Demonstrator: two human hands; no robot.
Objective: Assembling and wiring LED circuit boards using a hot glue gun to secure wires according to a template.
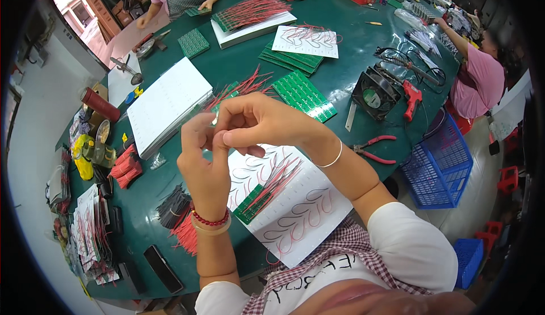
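My left hand (198, 153) and my right hand (269, 122) are raised together in front of me, fingertips meeting. Both thumbs and forefingers are pinched close; whatever is between them is too small or hidden to make out. Beneath them lies a white sheet (309, 180) with red and black wires looped through it in rows. A narrow green circuit board (248, 206) rests on that sheet, with a bundle of red and black wires (276, 181) fanning away from it. Behind my hands, more red wires on a green board (231, 92) are partly covered.
A thick white paper stack (167, 102) stands left. Green board panels (301, 95), a black fan (372, 95), a red glue gun (413, 100) and red-handled pliers (377, 149) lie right. Black and red wire bundles (176, 210) are near my left forearm. Co-workers sit at the far side and right.
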